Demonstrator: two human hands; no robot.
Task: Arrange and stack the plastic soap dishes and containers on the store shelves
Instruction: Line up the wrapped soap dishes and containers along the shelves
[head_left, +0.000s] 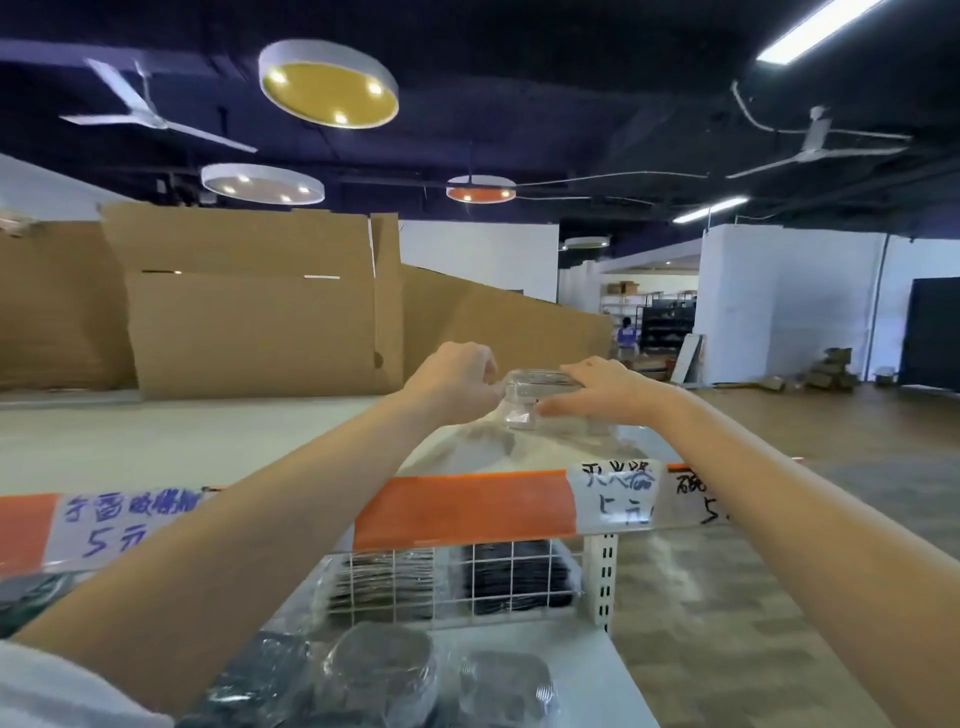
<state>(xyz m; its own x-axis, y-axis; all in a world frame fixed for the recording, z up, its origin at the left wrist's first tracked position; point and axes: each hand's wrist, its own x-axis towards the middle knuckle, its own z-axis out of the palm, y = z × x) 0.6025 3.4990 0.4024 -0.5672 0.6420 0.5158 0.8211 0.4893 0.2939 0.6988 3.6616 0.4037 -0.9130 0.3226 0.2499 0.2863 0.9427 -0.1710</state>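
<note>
**Clear jar on the top shelf, both my hands on it**

Head view: a clear jar (540, 397) stands upright on the top shelf (218, 436), near its right end and back from the orange edge strip (467, 512). I cannot tell whether anything is inside it. My left hand (457, 382) has its fingers curled against the jar's left side at the rim. My right hand (602, 389) lies over the jar's right side, fingers fairly straight, thumb pressing its front.

Handwritten price labels (613, 493) are taped to the strip. On the shelf below, a white wire basket (457, 577) holds flat dark packs, stacked. In front of it lie round dark dishes (384, 670) wrapped in clear plastic. Cardboard sheets (249, 301) lean behind the top shelf.
</note>
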